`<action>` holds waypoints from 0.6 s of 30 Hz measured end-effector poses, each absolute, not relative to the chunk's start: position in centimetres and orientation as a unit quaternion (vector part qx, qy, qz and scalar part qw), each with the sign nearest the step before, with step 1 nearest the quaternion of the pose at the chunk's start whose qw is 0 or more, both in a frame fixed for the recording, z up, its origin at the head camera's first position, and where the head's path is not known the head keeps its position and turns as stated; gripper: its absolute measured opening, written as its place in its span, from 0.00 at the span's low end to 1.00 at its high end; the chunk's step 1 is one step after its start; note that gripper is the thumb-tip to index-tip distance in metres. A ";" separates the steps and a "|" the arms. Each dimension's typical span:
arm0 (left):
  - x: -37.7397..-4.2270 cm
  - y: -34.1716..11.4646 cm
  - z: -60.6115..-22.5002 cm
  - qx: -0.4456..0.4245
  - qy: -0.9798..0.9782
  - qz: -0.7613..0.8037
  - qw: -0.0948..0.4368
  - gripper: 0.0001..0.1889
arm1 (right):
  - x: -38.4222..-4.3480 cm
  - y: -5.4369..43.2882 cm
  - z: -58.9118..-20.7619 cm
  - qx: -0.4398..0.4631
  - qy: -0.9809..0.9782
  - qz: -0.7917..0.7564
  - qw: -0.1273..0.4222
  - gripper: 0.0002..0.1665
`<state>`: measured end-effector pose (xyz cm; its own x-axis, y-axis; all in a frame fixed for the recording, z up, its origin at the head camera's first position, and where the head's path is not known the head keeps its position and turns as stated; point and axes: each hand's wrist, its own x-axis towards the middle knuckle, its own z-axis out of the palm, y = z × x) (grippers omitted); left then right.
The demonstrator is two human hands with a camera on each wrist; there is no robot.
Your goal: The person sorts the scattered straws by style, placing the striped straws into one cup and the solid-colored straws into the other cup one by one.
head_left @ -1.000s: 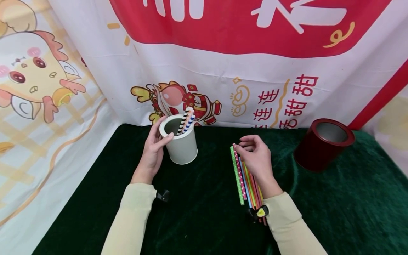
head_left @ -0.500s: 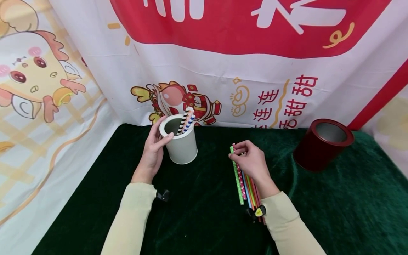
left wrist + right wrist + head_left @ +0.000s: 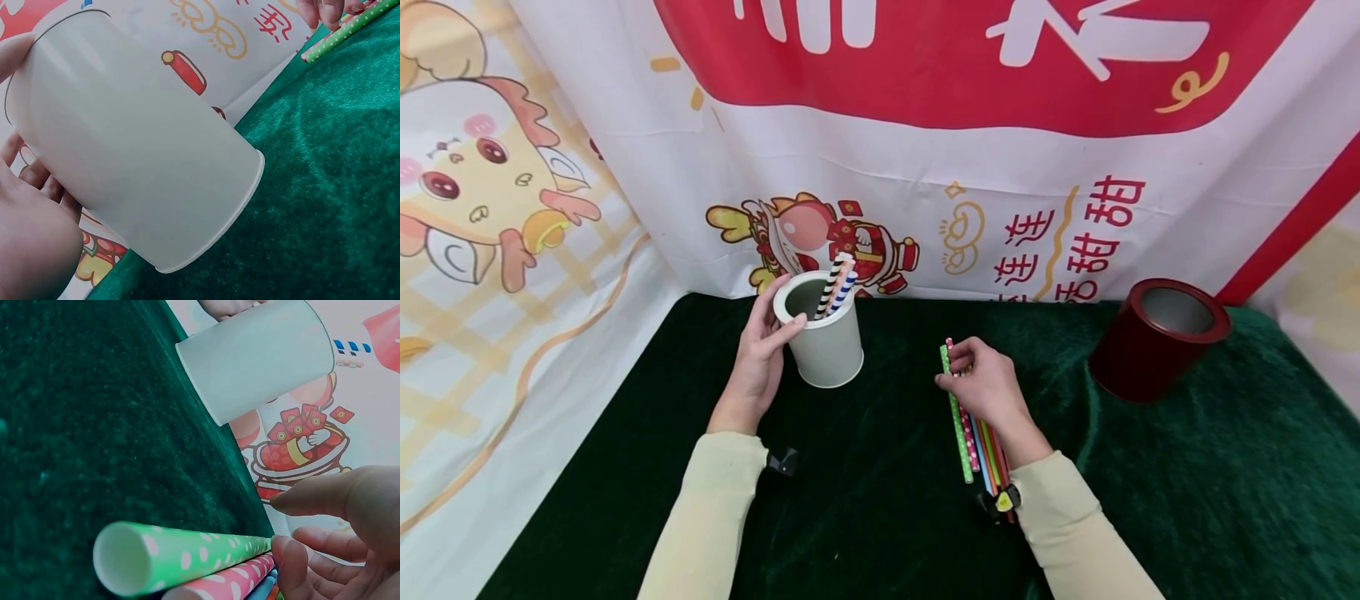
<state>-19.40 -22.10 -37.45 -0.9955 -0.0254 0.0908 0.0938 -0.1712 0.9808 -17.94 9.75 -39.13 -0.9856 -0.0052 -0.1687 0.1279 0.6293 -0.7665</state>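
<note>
The green dotted straw [image 3: 958, 425] is found at the left edge of the row on the counter [image 3: 865, 517], laid right beside the pink dotted straw [image 3: 971, 442], the other straws [image 3: 982, 458] partly covered by the wrist, and its far end is straddled by the right hand [image 3: 988, 383]! Nothing looks pinched there: in the right wrist view the thumb is held clear, the fingers loosely bent, one tip set against the straw or just beside it. A hollow end is shown, so next to no weight is to be expected; stiff lengthwise, probably, but easily dented by a hard squeeze and easily rolled by a careless nudge. A light pinch near the far end or at mid-length would be advised.

Over on the left, the white container [image 3: 831, 358] is gripped near its rim by the left hand [image 3: 760, 354], thumb laid at the rim, fingers wrapped round the side. Striped straws [image 3: 828, 290] are leaned together inside. Far right, the dark red container [image 3: 1135, 358] is touched by neither hand, its grey inner wall exposed.
</note>
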 end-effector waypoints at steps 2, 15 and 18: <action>-19.4 -22.1 -37.5 -0.027 -0.643 -0.765 0.039 0.36 | -18.0 9.7 -39.1 0.032 0.900 -0.428 0.077 0.22; -19.5 -22.2 -37.7 -0.029 -0.645 -0.762 0.041 0.34 | -18.0 9.6 -39.1 0.023 0.913 -0.402 0.060 0.21; -19.5 -22.2 -37.7 -0.029 -0.646 -0.762 0.042 0.34 | -18.0 9.5 -39.0 0.019 0.914 -0.402 0.061 0.21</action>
<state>-19.54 -22.18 -37.68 -0.9948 -0.0253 0.0983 0.1011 -0.1616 0.9817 -18.01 9.46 -39.04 -0.9918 -0.0138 -0.1273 0.0845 0.6765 -0.7316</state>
